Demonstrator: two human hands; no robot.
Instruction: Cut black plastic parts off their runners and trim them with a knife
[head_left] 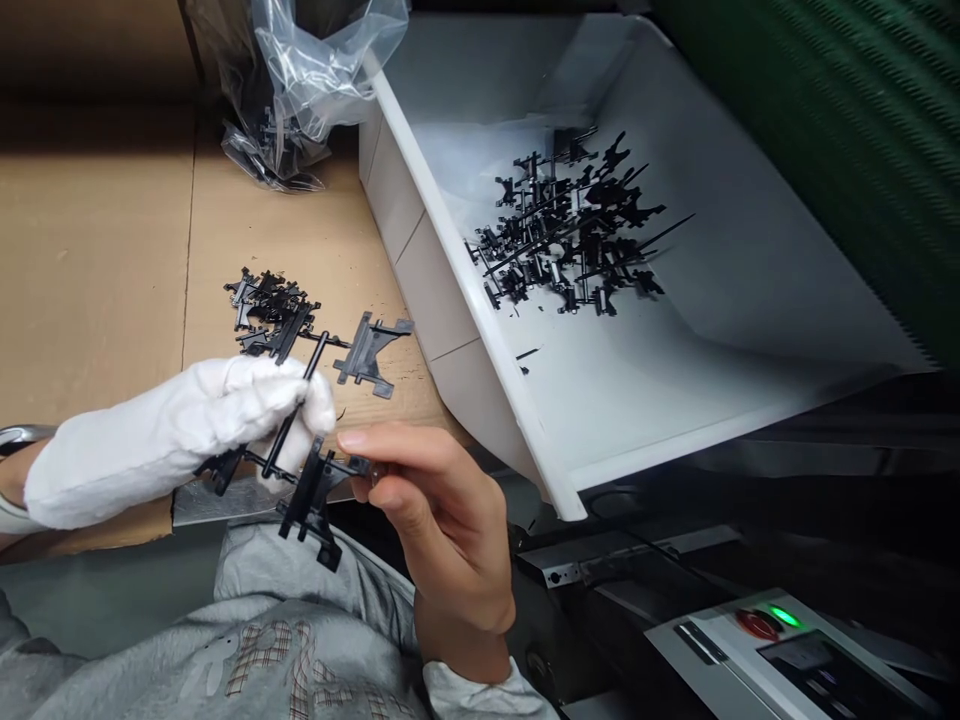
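Observation:
My left hand (pixel 202 425), in a white glove, is closed around the middle rod of a black plastic sprue (pixel 309 375) with moulded parts on its branches. One flat, bracket-shaped part (pixel 366 355) sticks out at the far side. Nearer to me hangs another black plastic part (pixel 311 500). Bare and ungloved, my right hand (pixel 457 530) pinches this nearer part's right end between thumb and fingers. A further dark part shows below the glove, partly hidden by it.
Loose black parts (pixel 274 305) lie piled on the cardboard-covered table (pixel 97 260). A clear plastic bag (pixel 315 75) with black pieces sits behind. The large white bin (pixel 660 400) at right holds many sprues (pixel 562 230). A control box (pixel 757 650) with a green light stands lower right.

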